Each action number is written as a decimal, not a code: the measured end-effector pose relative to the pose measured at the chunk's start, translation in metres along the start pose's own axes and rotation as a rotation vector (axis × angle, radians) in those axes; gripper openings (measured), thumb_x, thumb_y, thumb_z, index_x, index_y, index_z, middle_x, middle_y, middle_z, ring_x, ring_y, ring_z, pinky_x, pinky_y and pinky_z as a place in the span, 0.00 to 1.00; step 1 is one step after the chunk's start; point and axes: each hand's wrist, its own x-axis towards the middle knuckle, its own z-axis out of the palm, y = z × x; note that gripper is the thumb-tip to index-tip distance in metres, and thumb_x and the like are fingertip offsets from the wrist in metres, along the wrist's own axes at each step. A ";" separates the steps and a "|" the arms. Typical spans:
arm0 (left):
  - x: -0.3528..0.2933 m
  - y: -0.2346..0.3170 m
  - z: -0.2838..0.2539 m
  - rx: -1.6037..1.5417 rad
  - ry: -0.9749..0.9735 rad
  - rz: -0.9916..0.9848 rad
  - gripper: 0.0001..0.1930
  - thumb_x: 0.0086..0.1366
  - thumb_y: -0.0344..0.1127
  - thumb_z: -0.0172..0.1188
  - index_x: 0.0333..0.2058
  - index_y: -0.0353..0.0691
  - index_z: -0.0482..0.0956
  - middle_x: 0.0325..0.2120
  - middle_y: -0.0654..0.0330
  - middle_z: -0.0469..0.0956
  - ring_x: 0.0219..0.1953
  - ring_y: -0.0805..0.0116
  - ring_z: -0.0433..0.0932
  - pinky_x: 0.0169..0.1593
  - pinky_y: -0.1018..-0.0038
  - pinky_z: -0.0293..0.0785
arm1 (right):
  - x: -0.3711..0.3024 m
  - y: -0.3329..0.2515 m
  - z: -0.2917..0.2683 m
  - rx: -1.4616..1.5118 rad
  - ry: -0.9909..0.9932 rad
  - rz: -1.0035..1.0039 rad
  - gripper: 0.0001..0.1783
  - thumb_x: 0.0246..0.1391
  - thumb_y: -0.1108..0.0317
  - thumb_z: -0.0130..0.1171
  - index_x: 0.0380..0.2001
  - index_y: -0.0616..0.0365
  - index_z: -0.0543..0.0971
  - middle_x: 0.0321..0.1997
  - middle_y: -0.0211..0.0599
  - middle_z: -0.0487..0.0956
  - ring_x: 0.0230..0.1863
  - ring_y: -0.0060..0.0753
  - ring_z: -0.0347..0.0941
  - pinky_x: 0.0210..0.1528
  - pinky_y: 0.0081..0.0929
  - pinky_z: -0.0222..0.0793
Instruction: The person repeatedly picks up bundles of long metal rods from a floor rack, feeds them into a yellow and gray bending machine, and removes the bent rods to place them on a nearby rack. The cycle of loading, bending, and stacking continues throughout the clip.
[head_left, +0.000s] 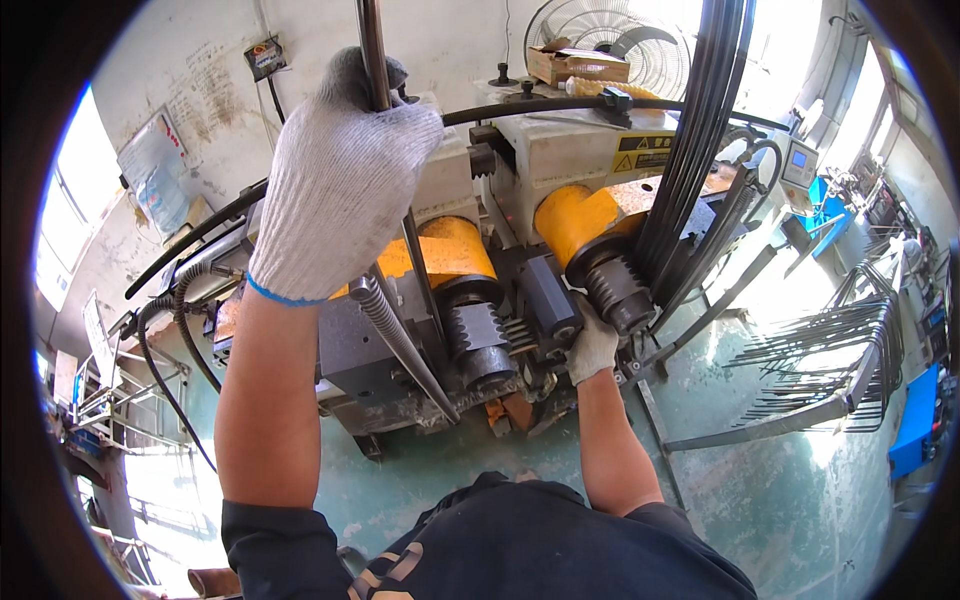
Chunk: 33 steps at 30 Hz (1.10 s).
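My left hand [345,185], in a white knit glove with a blue cuff, is raised and closed around an upright metal rod [371,50]. The rod runs out of the top of the view and comes down below my fist beside the left grooved roller [480,335]. My right hand [596,345], also gloved, is low on the machine between a dark grey block [548,290] and the right grooved roller [618,290]. Its fingers are partly hidden there, so their grip does not show. Yellow housings [455,250] sit behind both rollers.
A bundle of long dark rods [695,130] leans at the machine's right side. A threaded bar [400,340] slants down at its left front. More rods [820,350] lie on a rack at right. A fan [640,45] and cardboard box [580,67] are behind.
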 end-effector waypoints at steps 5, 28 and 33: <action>0.002 0.012 -0.004 0.043 -0.041 -0.062 0.18 0.70 0.42 0.67 0.49 0.32 0.81 0.26 0.50 0.82 0.30 0.60 0.83 0.40 0.62 0.81 | -0.002 -0.004 0.003 0.085 0.015 0.058 0.24 0.62 0.70 0.75 0.60 0.63 0.84 0.58 0.35 0.85 0.57 0.34 0.80 0.62 0.36 0.76; 0.009 0.014 -0.042 0.063 -0.105 -0.108 0.20 0.75 0.40 0.68 0.56 0.29 0.84 0.38 0.55 0.89 0.42 0.69 0.89 0.51 0.70 0.86 | -0.006 0.035 -0.016 0.064 -0.021 0.061 0.18 0.67 0.75 0.66 0.58 0.67 0.84 0.56 0.35 0.87 0.53 0.32 0.82 0.58 0.32 0.76; 0.008 0.019 -0.039 -0.089 -0.114 -0.233 0.19 0.77 0.39 0.67 0.57 0.31 0.84 0.39 0.57 0.89 0.42 0.68 0.90 0.51 0.69 0.88 | -0.015 0.013 -0.003 -0.014 0.003 -0.042 0.18 0.66 0.77 0.61 0.58 0.67 0.83 0.57 0.37 0.86 0.55 0.31 0.82 0.60 0.33 0.75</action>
